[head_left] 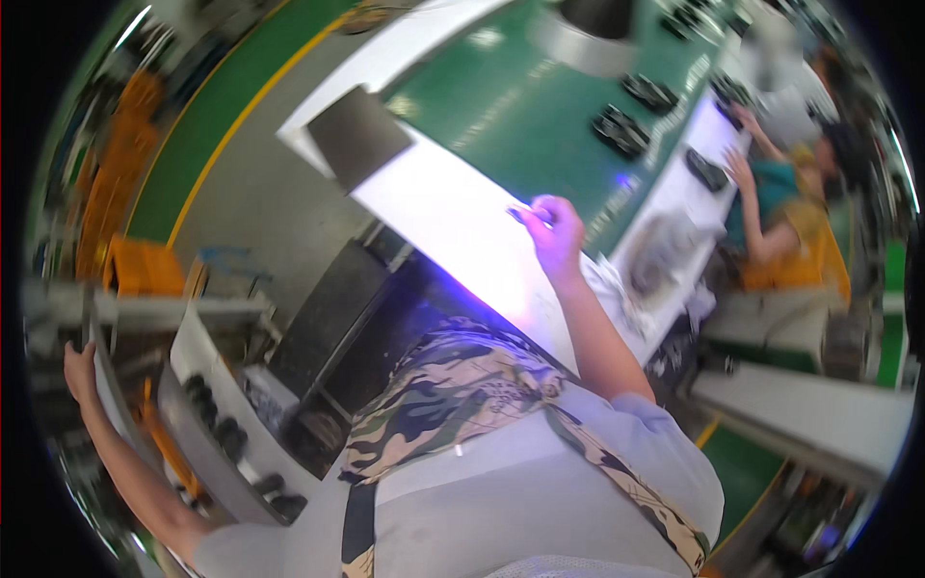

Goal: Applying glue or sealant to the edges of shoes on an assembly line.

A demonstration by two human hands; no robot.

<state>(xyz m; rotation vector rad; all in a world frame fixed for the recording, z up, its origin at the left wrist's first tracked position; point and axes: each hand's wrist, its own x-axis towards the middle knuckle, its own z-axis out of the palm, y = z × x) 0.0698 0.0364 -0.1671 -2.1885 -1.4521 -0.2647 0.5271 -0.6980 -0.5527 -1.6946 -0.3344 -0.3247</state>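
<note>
My right hand [557, 239] is raised over the white edge strip of the workbench [438, 197]. Its fingers are pinched on a small dark piece [518, 214], too blurred to name, lit by violet light. Far out to the left, my left hand [80, 371] reaches beside the upright pale panel [108, 385] of a rack. Its fingers look apart and I see nothing in them; whether it touches the panel I cannot tell. Dark shoes [621, 131] lie on the green belt [491, 91] beyond my right hand.
On the right, a co-worker [771, 207] handles dark shoes at the white ledge. A crumpled white cloth [617, 294] lies right of my forearm. A grey square plate [358, 138] sits on the bench corner. Dark round items [217, 419] line a rack at lower left, near an orange crate [145, 267].
</note>
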